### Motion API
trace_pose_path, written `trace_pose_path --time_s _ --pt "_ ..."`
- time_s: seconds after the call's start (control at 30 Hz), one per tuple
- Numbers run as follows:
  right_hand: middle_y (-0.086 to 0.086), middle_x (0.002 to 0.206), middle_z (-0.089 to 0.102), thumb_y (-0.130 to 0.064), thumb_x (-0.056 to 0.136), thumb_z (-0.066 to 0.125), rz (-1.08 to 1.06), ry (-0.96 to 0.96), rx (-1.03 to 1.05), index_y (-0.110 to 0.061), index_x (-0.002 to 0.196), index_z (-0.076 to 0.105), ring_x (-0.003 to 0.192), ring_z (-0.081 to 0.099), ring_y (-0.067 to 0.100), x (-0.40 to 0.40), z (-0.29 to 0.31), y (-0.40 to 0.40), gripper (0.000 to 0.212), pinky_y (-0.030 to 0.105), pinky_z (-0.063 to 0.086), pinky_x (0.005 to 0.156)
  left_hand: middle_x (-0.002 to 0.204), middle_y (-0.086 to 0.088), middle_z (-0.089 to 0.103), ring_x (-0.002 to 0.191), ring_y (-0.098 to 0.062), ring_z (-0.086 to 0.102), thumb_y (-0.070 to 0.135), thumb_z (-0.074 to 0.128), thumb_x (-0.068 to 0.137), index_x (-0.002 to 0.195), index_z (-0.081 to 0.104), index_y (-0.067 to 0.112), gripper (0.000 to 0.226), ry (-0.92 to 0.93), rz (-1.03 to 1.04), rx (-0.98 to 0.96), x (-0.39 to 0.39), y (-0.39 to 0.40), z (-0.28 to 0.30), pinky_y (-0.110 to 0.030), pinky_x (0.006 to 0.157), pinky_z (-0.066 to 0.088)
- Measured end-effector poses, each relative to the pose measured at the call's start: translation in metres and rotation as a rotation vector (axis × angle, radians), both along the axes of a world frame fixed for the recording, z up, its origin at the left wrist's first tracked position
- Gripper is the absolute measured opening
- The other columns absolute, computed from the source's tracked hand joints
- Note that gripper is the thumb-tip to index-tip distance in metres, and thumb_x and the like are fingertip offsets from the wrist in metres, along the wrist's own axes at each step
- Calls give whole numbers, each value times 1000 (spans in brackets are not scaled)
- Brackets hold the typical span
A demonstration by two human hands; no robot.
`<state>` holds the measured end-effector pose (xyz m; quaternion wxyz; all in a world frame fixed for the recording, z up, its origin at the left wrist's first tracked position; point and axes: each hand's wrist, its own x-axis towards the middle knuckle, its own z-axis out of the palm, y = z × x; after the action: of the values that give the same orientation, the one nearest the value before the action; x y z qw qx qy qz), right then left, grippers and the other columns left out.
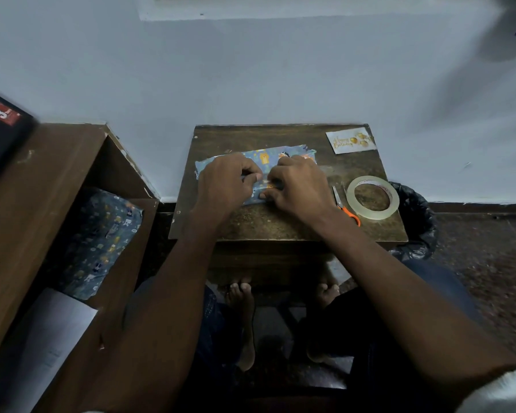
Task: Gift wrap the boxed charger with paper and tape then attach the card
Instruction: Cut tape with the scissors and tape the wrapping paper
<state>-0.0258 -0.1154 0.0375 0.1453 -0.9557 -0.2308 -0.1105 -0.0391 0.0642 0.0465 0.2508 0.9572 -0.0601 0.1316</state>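
Hands are both down on the wrapped box (261,171), which sits around the middle of the small wooden tabletop (280,228), a bit toward the far edge and left of centre. It's covered in blue paper with little cartoon animals, and the paper sticks out loose at the left end. The left hand (225,183) has its fingers curled and pinching the paper along the near fold, and the right hand (300,186) is right next to it, fingertips nearly touching the left's, curled and pressing down on the same seam. Can't really tell if there's a bit of tape under the fingers. Over at the far right corner lies the birthday card (350,140), well apart from the box. Near the right edge there's the tape roll (372,197) lying flat, with orange-handled scissors (345,206) just beside it on its left.
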Motion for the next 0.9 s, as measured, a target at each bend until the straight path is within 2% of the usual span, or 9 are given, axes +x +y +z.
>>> trace_pose_path --time_s 0.17,0.33,0.4,0.5,0.6,0.7,0.77,0.8,0.9 --pt "5 92 67 -47 82 82 1 -15 8 -13 92 78 93 62 31 0 1 0 35 42 45 85 102 4 78 95 -18 71 22 69 99 111 80 25 17 -19 91 -63 7 -17 -3 -39 84 58" --pt "1 96 69 -42 79 83 -8 3 91 -15 88 76 94 63 28 2 5 -3 29 35 43 70 119 0 77 107 -12 72 1 53 100 126 75 14 37 -26 -41 -382 28 -42 -4 -35 96 60" --pt "-4 93 70 -47 76 84 -34 40 143 -22 84 76 90 64 24 7 3 -6 28 31 40 65 116 -2 77 105 -14 73 0 50 100 129 73 14 40 33 -94 -495 38 -50 -3 -31 93 60" --pt "-7 84 71 -51 74 84 -51 104 154 -26 83 77 82 63 18 11 3 -9 27 29 39 63 108 -6 77 99 -24 74 5 55 102 129 72 15 34 146 -156 -644 53 -55 -6 -36 86 62" --pt "-8 75 72 -44 76 81 -6 194 203 -25 77 78 71 65 16 13 9 -18 19 34 50 63 108 -5 77 101 -14 75 5 56 102 126 73 13 31 176 -173 -639 59 -56 -12 -30 87 61" --pt "-1 71 77 -22 82 80 24 381 553 -21 75 82 66 72 18 13 27 -42 8 31 55 63 101 4 75 86 7 68 5 57 105 124 75 11 26 161 -184 -586 59 -57 -16 -17 79 55" --pt "6 71 77 -17 86 80 -132 427 772 -12 77 80 66 73 20 17 38 -68 11 34 58 62 101 10 72 83 12 64 8 59 106 124 75 11 25 140 -197 -527 59 -58 -18 -11 77 50" --pt "4 68 75 -20 86 80 -230 414 756 -11 74 78 64 72 19 21 40 -80 15 35 57 61 104 10 72 82 13 62 9 59 106 125 75 11 25 130 -197 -508 59 -58 -19 -9 76 48" --pt "-2 63 68 -29 79 81 -483 353 325 -15 60 67 68 67 20 29 31 -113 28 32 46 62 112 2 74 80 4 59 8 63 102 124 76 10 25 120 -199 -497 58 -60 -22 -10 73 47"
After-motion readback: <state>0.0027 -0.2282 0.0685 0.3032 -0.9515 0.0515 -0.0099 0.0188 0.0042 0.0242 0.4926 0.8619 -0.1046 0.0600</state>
